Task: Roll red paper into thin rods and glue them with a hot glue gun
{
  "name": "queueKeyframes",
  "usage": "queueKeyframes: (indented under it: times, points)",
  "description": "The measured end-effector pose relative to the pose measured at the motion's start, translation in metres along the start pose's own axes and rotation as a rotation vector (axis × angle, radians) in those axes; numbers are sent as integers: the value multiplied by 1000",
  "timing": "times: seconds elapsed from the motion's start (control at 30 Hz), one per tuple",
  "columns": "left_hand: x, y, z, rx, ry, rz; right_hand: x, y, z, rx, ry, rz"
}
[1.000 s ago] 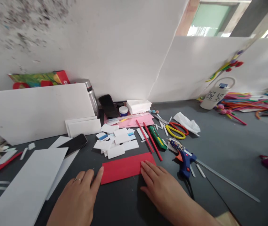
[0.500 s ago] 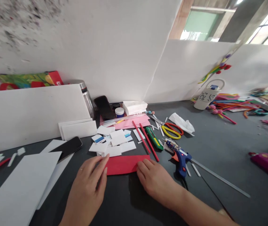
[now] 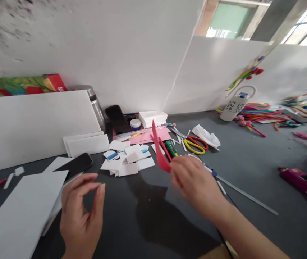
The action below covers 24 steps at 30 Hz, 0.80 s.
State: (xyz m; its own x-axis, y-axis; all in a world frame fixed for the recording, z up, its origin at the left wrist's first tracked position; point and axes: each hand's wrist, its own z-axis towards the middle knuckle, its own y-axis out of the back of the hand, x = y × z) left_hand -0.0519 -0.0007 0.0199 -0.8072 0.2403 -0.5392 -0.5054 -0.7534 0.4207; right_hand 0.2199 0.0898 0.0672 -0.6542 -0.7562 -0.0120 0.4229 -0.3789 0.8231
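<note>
My right hand pinches one end of a red paper strip, which is lifted off the table and seen nearly edge-on. To the left, my left hand hovers with thumb and fingers apart and nothing between them. Behind the hands lies a loose pile of small white card pieces, some with blue patches. Next to the strip are red sticks and a green utility knife. A blue glue gun is mostly hidden by my right hand.
White boards and a black phone lie at the left. Scissors with yellow and orange handles rest near a crumpled tissue. A clear glue stick extends rightward. A white bottle and a magenta glue gun are farther right.
The red paper strip has come up off the table in my right hand and turned edge-on. My left hand has let go of it and drawn back to the left.
</note>
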Motion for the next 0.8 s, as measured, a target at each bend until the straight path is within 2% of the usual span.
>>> queueKeyframes:
  times: [0.07,0.13,0.23,0.3,0.4,0.5,0.63,0.8]
  points:
    - [-2,5,-1,24,-105,14,14,-12,-3,84,264,77]
    - [-5,7,-1,151,-247,31,25,-24,-11,105,385,154]
    - [-8,3,0,459,-478,64,37,-36,-24,216,421,239]
    - [-8,-4,-2,620,-560,59,42,-41,-27,286,401,307]
    - [-5,-12,-8,742,-510,-15,41,-43,-25,285,272,527]
    - [-3,-16,-13,817,-417,-65,35,-39,-20,147,14,795]
    - [-6,-21,-16,809,-370,-111,30,-35,-16,96,-359,1054]
    - [-6,-21,-16,806,-382,-136,32,-39,-14,117,-585,1252]
